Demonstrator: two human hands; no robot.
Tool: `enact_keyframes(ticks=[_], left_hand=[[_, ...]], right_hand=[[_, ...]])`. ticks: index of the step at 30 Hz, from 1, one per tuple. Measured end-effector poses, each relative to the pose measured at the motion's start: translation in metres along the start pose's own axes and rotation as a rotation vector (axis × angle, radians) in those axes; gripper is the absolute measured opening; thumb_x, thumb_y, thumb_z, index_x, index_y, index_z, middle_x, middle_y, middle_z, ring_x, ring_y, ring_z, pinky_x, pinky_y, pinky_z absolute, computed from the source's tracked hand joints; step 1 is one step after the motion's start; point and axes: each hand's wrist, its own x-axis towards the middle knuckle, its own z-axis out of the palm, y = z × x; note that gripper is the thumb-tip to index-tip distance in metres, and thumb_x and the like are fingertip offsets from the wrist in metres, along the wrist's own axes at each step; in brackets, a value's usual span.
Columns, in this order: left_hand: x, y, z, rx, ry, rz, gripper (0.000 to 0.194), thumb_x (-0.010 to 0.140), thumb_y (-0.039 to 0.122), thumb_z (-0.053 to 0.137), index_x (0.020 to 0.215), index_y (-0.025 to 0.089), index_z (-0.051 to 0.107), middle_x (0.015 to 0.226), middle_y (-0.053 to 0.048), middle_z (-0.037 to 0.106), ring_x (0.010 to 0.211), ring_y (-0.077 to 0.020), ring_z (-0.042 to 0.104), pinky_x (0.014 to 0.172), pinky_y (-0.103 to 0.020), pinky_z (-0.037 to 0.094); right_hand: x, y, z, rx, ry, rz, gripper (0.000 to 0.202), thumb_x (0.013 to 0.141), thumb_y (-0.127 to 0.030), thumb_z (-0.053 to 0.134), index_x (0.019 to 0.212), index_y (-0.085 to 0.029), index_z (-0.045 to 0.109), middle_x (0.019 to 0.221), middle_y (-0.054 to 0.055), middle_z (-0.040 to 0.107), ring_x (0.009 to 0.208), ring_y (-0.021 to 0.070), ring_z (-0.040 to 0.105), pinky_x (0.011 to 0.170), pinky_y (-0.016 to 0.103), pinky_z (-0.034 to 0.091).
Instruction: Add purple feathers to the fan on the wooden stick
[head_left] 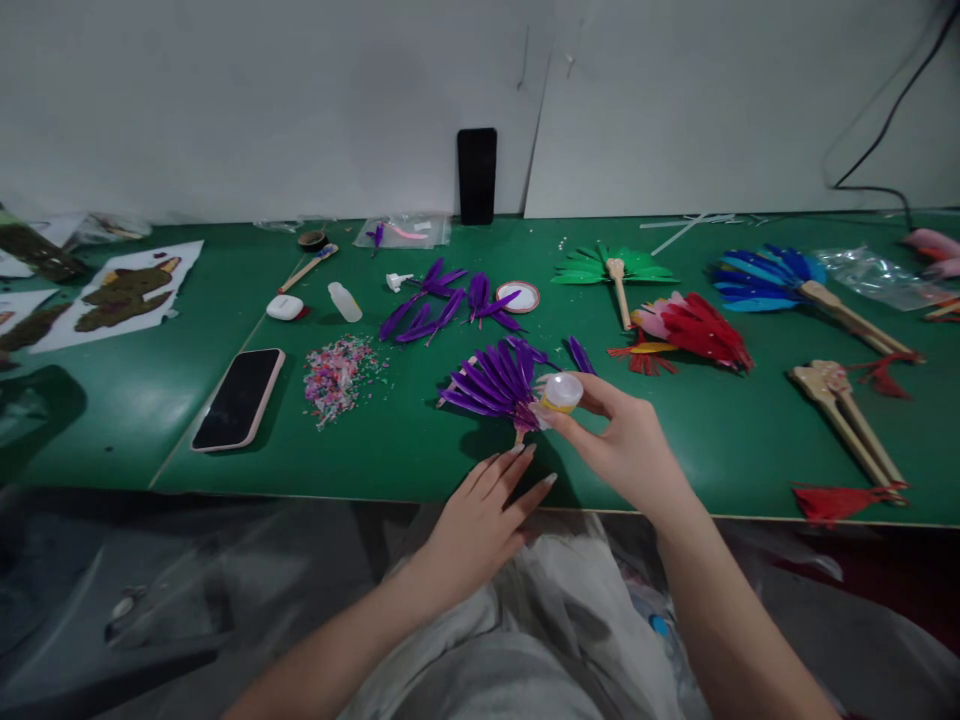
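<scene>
Item, my left hand (487,510), one, fingers loosely spread, tips by the fan's stick, contact uncertain; item, my right hand (626,440), one, thumb and fingers pinching one yellow-banded bottle (562,394) over the fan's base; item, purple feather fan (491,382), one, on the table (405,465) just beyond my left fingertips; I judge it light, its vanes soft and easily creased, its stick stiff, best held low on that stick; item, bare wooden fan frame (847,415), one, red-tasselled; item, flat phone (240,400), one; item, heap of coloured flakes (341,380), one, flakes uncountable; item, other feathered fans, three: red (705,332), blue (772,278), green (622,266); item, white bottle (345,302), one; item, loose purple feathers (442,300), several, too overlapped for me to count; item, upright phone (478,175), one, against the wall
</scene>
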Motion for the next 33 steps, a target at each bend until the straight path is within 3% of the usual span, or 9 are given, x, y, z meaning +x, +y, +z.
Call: enact_keyframes(ticks=[11,33], left_hand=[[0.001,0.0,0.0,0.007,-0.012,0.004,0.058,0.083,0.031,0.06,0.136,0.02,0.038,0.146,-0.015,0.034,0.135,-0.0284,0.031,0.105,-0.045,0.034],[0.0,-0.001,-0.001,0.02,0.002,0.0,0.058,0.086,0.034,0.057,0.138,0.021,0.037,0.147,-0.015,0.035,0.137,-0.0279,0.029,0.105,-0.044,0.034]], right_hand=[[0.008,0.004,0.016,0.194,-0.064,0.001,0.028,0.08,-0.035,0.064,0.102,-0.018,0.063,0.098,0.007,0.072,0.092,0.024,0.067,0.083,0.036,0.052],[0.003,0.006,0.009,0.135,-0.057,0.01,0.027,0.079,-0.034,0.064,0.101,-0.019,0.062,0.1,0.007,0.072,0.095,0.0256,0.067,0.084,0.038,0.052]])
